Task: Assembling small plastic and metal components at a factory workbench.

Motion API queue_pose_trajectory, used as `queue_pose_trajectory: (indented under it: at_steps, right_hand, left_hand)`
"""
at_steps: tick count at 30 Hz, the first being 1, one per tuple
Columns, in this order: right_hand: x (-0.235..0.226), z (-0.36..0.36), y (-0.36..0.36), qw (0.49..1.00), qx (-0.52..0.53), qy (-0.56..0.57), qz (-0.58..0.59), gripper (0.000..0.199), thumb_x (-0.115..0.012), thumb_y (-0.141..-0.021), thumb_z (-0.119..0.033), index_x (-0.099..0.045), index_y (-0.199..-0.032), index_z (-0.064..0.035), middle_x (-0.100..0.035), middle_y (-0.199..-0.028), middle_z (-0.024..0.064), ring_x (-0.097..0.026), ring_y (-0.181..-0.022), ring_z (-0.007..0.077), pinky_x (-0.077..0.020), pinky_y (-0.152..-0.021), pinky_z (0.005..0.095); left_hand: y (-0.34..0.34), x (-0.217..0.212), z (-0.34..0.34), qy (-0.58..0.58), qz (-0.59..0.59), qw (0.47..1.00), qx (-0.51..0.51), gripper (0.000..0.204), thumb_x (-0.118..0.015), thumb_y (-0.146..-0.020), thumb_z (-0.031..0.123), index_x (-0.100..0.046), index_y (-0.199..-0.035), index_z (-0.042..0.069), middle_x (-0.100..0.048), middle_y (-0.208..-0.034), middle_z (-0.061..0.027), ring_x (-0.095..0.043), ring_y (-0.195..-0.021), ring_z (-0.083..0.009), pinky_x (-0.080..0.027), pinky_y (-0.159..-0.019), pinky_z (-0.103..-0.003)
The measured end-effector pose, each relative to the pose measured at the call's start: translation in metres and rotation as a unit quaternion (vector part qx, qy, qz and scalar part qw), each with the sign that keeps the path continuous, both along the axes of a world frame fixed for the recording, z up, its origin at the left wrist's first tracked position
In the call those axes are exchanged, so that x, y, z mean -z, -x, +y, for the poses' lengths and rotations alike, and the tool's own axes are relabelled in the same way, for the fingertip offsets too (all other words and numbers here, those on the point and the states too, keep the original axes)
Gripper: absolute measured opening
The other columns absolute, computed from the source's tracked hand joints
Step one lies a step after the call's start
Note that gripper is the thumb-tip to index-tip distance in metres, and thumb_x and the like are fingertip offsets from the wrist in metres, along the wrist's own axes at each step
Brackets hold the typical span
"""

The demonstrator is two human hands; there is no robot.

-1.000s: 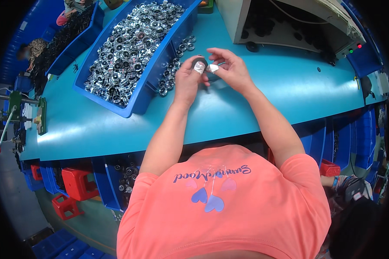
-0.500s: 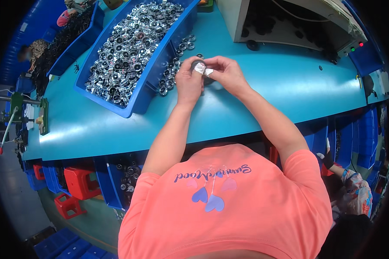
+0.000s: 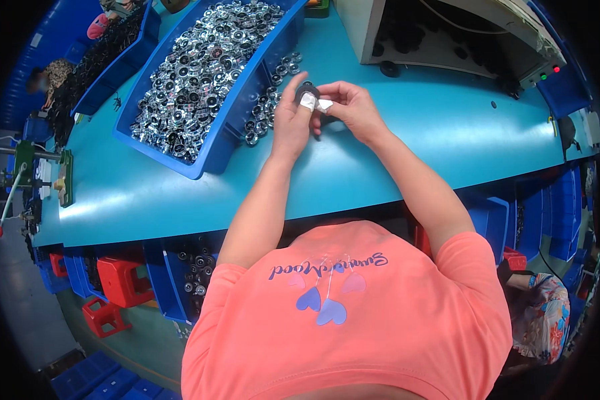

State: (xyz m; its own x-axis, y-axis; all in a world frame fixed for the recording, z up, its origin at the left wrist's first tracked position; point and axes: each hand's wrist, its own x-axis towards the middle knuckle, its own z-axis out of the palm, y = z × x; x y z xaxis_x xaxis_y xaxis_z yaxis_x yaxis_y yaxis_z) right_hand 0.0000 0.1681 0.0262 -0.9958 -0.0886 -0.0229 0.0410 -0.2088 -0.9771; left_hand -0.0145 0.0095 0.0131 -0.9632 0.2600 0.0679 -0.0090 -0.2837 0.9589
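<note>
Turquoise worktable (image 3: 480, 137) bearing a blue tray (image 3: 217, 152) heaped with silvery round parts (image 3: 200, 80) and a pale open-fronted housing (image 3: 361, 33); red stools (image 3: 117, 283) and a green lever device (image 3: 25, 160) appear at left. Above the tabletop, right of the tray, the left hand (image 3: 293, 122) grips a dark round part (image 3: 307, 89); the right hand (image 3: 357, 115) is drawn narrow beside it, its grip indeterminable.

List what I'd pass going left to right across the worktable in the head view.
Green machine, blue bin of shiny round parts, left hand holding a dark round piece, right hand, pale open-fronted cabinet.
</note>
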Motion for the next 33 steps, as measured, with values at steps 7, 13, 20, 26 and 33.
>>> queue_pose_trajectory:
  at_steps: [7,13,20,26,33]
  right_hand:
    - [0.009,-0.007,-0.003,0.998,0.010,-0.039,0.046,0.029,-0.070,-0.086,0.000,-0.066,-0.115,0.0051,-0.073,-0.109,0.0144,-0.069,-0.101,0.0208,-0.0552,-0.090,0.0347]
    - [0.010,0.005,0.005,0.999,-0.007,0.052,-0.002,0.035,-0.069,-0.087,-0.003,-0.065,-0.121,0.0048,-0.070,-0.113,0.0135,-0.068,-0.101,0.0197,-0.0547,-0.091,0.0336]
    - [0.012,0.014,0.007,0.994,-0.043,0.089,-0.038,0.043,-0.068,-0.089,-0.011,-0.062,-0.128,0.0051,-0.068,-0.118,0.0123,-0.067,-0.105,0.0183,-0.0545,-0.091,0.0321]
    - [0.011,0.013,0.008,0.996,-0.047,0.024,-0.070,0.037,-0.064,-0.093,-0.017,-0.064,-0.124,0.0037,-0.069,-0.107,0.0080,-0.064,-0.094,0.0131,-0.0527,-0.083,0.0275]
    - [0.011,0.015,0.009,0.992,-0.085,0.032,-0.091,0.029,-0.061,-0.095,-0.020,-0.069,-0.115,-0.0002,-0.066,-0.097,0.0031,-0.057,-0.081,0.0097,-0.0504,-0.080,0.0268]
  left_hand:
    - [-0.002,-0.001,-0.003,0.069,-0.016,0.997,-0.035,0.029,-0.057,-0.102,0.011,-0.061,-0.131,0.009,-0.065,-0.087,-0.0026,-0.052,-0.062,-0.0061,-0.044,-0.048,-0.023]
    - [0.000,-0.011,-0.005,-0.010,-0.013,0.999,0.045,0.051,-0.064,-0.094,0.003,-0.049,-0.143,0.009,-0.063,-0.101,-0.0038,-0.057,-0.070,-0.0086,-0.050,-0.054,-0.024]
    - [-0.001,-0.004,-0.002,0.021,0.006,0.999,0.047,0.061,-0.064,-0.091,-0.004,-0.044,-0.147,0.009,-0.064,-0.109,-0.0056,-0.059,-0.072,-0.0086,-0.050,-0.053,-0.023]
    - [-0.005,0.001,0.000,0.101,0.021,0.993,0.050,0.056,-0.068,-0.091,0.001,-0.049,-0.144,0.007,-0.063,-0.098,-0.0020,-0.057,-0.066,-0.0074,-0.048,-0.051,-0.022]
    - [-0.010,0.002,0.001,0.115,0.030,0.992,0.047,0.047,-0.068,-0.093,0.006,-0.053,-0.137,0.005,-0.063,-0.091,-0.0017,-0.054,-0.060,-0.0059,-0.045,-0.048,-0.022]
